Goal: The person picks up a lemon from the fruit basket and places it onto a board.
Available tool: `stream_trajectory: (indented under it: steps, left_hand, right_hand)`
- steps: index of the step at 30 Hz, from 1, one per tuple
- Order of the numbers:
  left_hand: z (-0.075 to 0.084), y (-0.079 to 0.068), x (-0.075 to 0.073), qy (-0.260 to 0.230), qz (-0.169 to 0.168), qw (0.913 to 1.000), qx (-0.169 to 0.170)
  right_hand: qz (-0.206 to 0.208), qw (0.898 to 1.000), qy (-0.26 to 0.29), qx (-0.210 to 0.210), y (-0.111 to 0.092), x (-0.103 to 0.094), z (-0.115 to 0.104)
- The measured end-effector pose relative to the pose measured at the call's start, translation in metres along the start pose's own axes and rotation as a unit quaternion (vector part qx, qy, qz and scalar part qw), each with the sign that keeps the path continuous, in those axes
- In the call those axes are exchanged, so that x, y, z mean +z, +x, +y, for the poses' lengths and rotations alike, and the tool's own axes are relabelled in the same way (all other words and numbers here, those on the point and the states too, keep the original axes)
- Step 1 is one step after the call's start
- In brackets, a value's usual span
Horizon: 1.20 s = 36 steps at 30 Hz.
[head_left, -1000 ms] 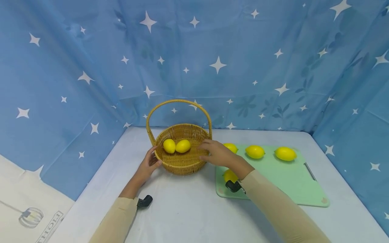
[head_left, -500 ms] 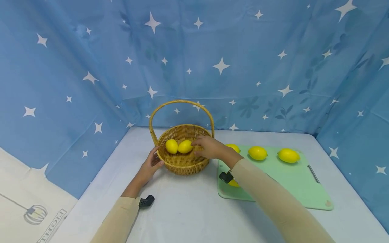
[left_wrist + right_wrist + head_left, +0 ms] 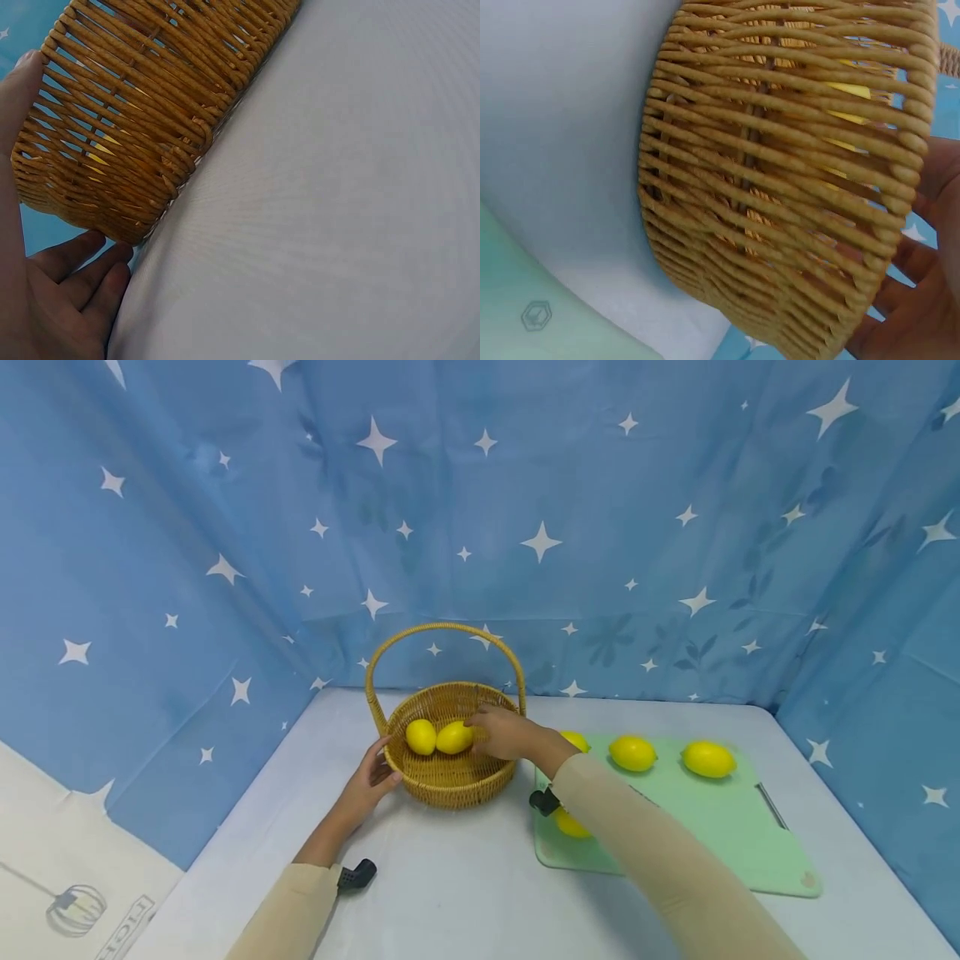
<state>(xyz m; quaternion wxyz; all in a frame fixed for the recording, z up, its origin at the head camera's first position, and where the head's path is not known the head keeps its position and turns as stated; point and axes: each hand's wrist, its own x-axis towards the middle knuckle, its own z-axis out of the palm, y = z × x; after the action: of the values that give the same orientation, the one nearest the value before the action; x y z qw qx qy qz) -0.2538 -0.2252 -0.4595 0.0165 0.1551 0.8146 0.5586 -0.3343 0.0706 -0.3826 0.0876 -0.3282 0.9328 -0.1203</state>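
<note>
A woven basket (image 3: 450, 795) with a tall arched handle stands on the table, two lemons side by side inside it. My left hand (image 3: 365, 787) holds the basket's left side; in the left wrist view the thumb is up at the rim and the fingertips meet the wall lower down. Over the right rim, my right hand (image 3: 501, 733) reaches inside, fingertips at the near end of the right lemon (image 3: 452, 738). The left lemon (image 3: 421, 737) lies untouched. In the right wrist view, the basket weave (image 3: 772, 157) partly hides the fingers; I cannot tell whether they grip the lemon.
Right of the basket lies a pale green cutting board (image 3: 720, 835) with several lemons on it, including a far-right lemon (image 3: 708, 759) and a middle lemon (image 3: 632, 752). My right forearm crosses over the board. A blue star-patterned curtain (image 3: 450, 485) backs the white table (image 3: 450, 893).
My right hand has moved left, deeper into the basket, from its right rim to the right lemon. The left hand has stayed at the basket. The head view has shifted slightly.
</note>
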Motion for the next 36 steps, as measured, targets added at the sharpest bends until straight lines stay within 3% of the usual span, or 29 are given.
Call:
stream_trajectory:
  steps: [5, 13, 21, 29, 36]
  left_hand:
    - [0.000, 0.002, 0.000, 0.001, 0.000, 1.0000, 0.000]
    - [0.001, 0.003, -0.001, -0.011, -0.001, 0.9999, -0.002]
    - [-0.001, 0.001, 0.001, -0.009, -0.004, 0.9999, 0.002]
    - [-0.002, -0.001, 0.001, -0.005, -0.005, 0.9999, 0.008]
    - [-0.002, 0.000, 0.000, 0.004, -0.001, 1.0000, 0.005]
  right_hand:
    - [-0.008, 1.000, -0.020, 0.009, 0.007, 0.003, -0.001]
    - [0.023, 0.999, -0.021, -0.019, 0.023, 0.014, -0.004]
    - [-0.008, 1.000, -0.029, 0.003, 0.028, 0.031, -0.004]
    - [0.006, 1.000, 0.010, 0.022, 0.030, 0.033, -0.007]
    - [0.016, 0.999, 0.009, 0.031, 0.034, 0.032, -0.010]
